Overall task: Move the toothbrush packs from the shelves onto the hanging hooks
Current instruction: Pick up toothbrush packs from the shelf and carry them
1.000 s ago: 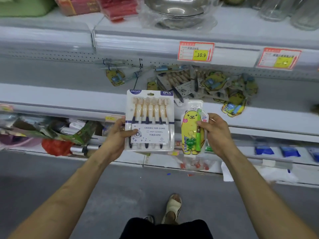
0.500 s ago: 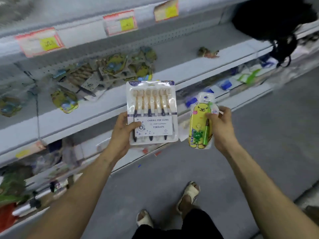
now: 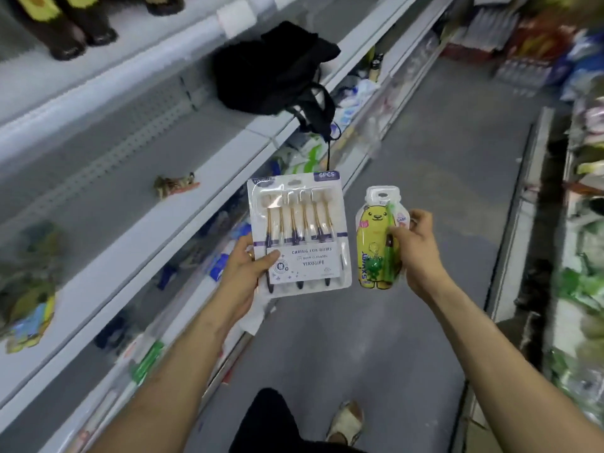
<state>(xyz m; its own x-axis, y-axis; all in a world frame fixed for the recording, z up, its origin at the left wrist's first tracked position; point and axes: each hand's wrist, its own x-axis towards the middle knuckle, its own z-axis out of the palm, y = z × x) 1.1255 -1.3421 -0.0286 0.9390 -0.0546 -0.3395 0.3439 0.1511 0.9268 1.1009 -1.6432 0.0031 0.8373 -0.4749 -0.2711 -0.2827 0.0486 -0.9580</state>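
A flat, rectangular clear-plastic blister pack of six toothbrushes (image 3: 299, 230) is being gripped at its lower left corner by the left hand (image 3: 243, 273), thumb across the white card, fingers hidden behind. A glossy yellow bear-shaped toothbrush pack (image 3: 374, 246) is being pinched at its right edge by the right hand (image 3: 415, 253), thumb in front. Both packs are being held upright above the grey floor (image 3: 425, 142), beside the white metal shelf (image 3: 130, 253).

left hand (image 3: 244, 273) grips six-brush pack (image 3: 299, 223); arm outstretched | right hand (image 3: 418, 253) grips bear pack (image 3: 374, 240); arm outstretched
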